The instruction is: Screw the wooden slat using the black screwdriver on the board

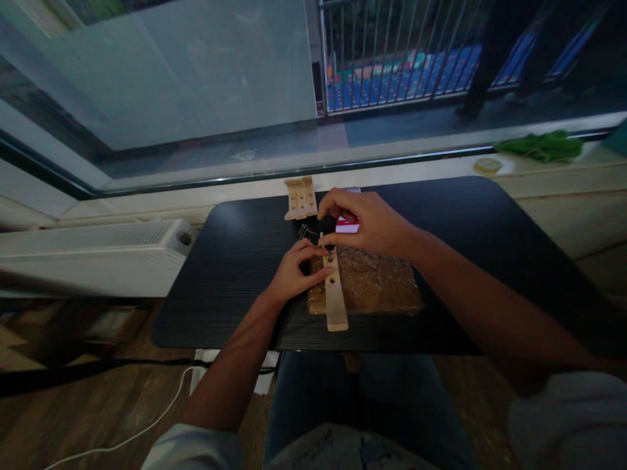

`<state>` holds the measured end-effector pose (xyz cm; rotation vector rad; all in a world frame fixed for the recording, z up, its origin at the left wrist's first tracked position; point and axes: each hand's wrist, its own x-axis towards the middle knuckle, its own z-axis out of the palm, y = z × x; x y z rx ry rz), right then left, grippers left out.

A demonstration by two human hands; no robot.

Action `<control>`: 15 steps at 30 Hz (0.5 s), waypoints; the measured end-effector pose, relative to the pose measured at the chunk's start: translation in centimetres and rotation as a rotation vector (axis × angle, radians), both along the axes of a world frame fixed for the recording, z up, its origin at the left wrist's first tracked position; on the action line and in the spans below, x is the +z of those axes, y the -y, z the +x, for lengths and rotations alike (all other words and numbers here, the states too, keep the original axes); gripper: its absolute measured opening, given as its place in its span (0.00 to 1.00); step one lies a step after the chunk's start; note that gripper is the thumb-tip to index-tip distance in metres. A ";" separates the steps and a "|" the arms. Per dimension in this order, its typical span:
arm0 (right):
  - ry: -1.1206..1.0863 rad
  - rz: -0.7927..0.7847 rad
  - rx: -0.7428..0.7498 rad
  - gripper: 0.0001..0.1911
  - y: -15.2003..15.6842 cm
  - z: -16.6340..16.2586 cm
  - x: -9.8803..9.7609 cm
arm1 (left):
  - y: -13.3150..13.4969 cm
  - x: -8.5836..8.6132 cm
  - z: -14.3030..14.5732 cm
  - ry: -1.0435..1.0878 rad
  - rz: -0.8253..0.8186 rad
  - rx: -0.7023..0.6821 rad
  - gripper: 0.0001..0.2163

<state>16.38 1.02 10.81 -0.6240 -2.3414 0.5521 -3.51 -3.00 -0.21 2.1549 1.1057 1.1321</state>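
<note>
Head view of a person seated at a dark, ribbed-surface counter set against a window. A pale wooden strip, drilled with 2 round holes that show, lies lengthwise toward the person, resting on a brown speckled square board near the counter's front edge; its near end overhangs the board.

The left hand is just left of the pale wooden strip. Its fingers are curled, with the fingertips pressed against the strip's left edge close to the far hole and the thumb raised above them. Whether anything small is held between them cannot be told.

The right hand is at the strip's far end. It is closed around the black round-handled tool, which stands upright with its lower end meeting the far tip of the strip. Both hands thus flank the far part of the strip, the near part lying free.

Behind the right hand's fingers lies a small red and white box. Just left of the tool is a loose cluster of small dark metal parts. Beyond these, at the counter's far edge, 3 short pale wooden pieces lie side by side. A white radiator stands left of the counter.
</note>
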 end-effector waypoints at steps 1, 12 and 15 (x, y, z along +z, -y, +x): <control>-0.004 0.023 0.027 0.12 -0.1 0.0 -0.1 | 0.0 0.0 0.0 0.004 0.000 0.001 0.13; 0.057 0.082 0.219 0.18 -0.8 1.8 0.7 | 0.2 0.5 0.1 0.003 -0.021 0.004 0.13; 0.069 -0.030 0.228 0.20 -0.7 1.9 1.0 | 0.3 0.6 0.2 0.002 -0.030 0.003 0.13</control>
